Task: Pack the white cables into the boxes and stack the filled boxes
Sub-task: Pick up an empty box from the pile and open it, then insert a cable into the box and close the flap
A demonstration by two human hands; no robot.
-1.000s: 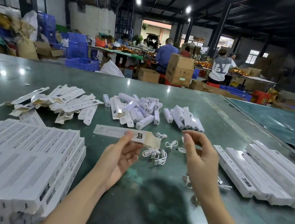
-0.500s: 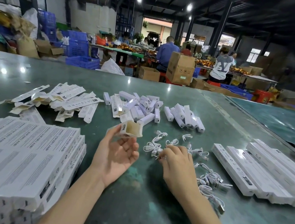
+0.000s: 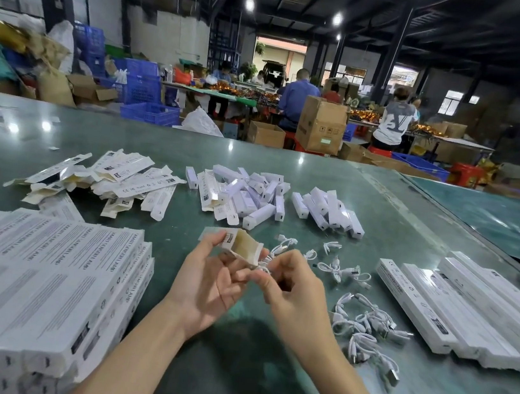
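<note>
Cable (image 3: 267,262), which half a second ago I was picking from the loose pile on the table at right, is now pinched in my right hand (image 3: 292,293) at the open mouth of the box (image 3: 243,244) my left hand (image 3: 207,276) grips, ready for insertion.

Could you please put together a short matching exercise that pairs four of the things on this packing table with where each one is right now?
Things
1. open box
2. loose white cables
3. stack of filled boxes
4. flat unfolded boxes

Places
A. piled at the near left of the table
B. scattered on the far left of the table
C. held up in the left hand, open end toward the right hand
D. lying on the table just right of the hands

Pairs: 1-C, 2-D, 3-A, 4-B
</note>
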